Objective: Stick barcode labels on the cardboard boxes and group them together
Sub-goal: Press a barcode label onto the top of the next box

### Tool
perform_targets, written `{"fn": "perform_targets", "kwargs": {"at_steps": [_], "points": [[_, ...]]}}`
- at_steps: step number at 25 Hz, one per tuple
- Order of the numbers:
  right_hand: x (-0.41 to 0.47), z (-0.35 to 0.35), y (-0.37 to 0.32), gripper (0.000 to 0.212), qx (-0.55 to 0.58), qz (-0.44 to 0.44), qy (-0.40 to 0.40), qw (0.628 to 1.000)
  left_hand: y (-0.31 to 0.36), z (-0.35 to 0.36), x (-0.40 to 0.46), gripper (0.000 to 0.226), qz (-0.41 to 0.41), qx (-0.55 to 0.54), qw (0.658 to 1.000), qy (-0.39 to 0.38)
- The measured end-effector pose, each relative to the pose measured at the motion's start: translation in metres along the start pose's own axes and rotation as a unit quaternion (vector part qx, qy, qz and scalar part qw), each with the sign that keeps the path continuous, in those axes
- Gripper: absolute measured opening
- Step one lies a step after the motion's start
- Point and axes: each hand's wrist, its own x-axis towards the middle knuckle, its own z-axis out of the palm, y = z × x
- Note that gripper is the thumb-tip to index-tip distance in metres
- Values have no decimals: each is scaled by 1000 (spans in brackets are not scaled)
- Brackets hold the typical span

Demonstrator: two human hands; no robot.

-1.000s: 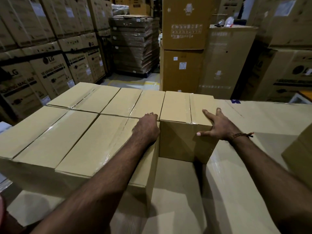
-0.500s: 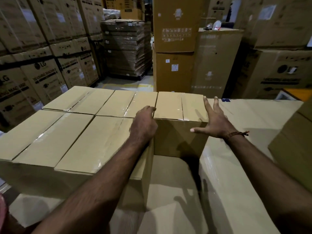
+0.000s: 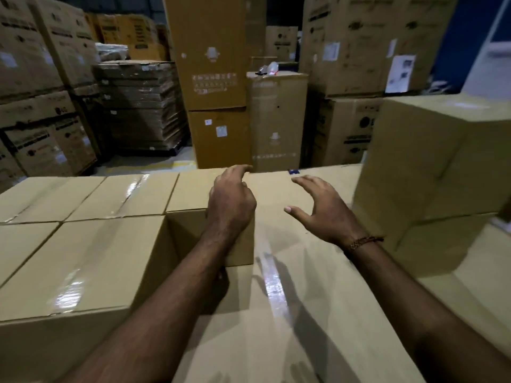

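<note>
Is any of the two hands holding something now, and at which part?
The left hand rests on the near right top corner of the small cardboard box, not clearly gripping. The right hand is open in the air, holding nothing.

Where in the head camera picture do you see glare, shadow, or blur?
Head view: glare streaks on the clear tape of the near left box and on the wrapped surface under the arms; a dark shadow falls under the left hand; the right hand looks slightly motion-blurred, fingers spread; the right stacked box is soft; wide-angle bending shows at the edges.
</note>
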Motion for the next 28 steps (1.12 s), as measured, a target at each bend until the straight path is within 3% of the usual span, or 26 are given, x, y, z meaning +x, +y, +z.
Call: {"fn": "perform_targets", "kwargs": {"at_steps": [10,14,17,19,21,24,26,28], "points": [[-35,-177,118,64,-44,-46,101,993,199,122,7,41,13,-154,988,-3],[-35,-227,157,51,-26,-36,228,973,252,162,13,40,-6,-196,980,-36],[-22,-261,196,55,-26,48,315,947,286,187,25,47,-27,-225,971,-72],[-8,-276,228,69,-68,128,320,936,303,201,34,57,-48,-237,965,-105],[3,-285,259,88,-92,212,275,933,320,214,39,71,-75,-247,956,-139],[12,-290,293,109,-28,289,219,931,336,230,46,108,-103,-260,939,-199],[15,-292,306,110,45,288,217,932,342,238,52,133,-121,-264,930,-224],[16,-292,311,99,81,274,262,922,344,243,57,133,-145,-270,922,-237]]}}
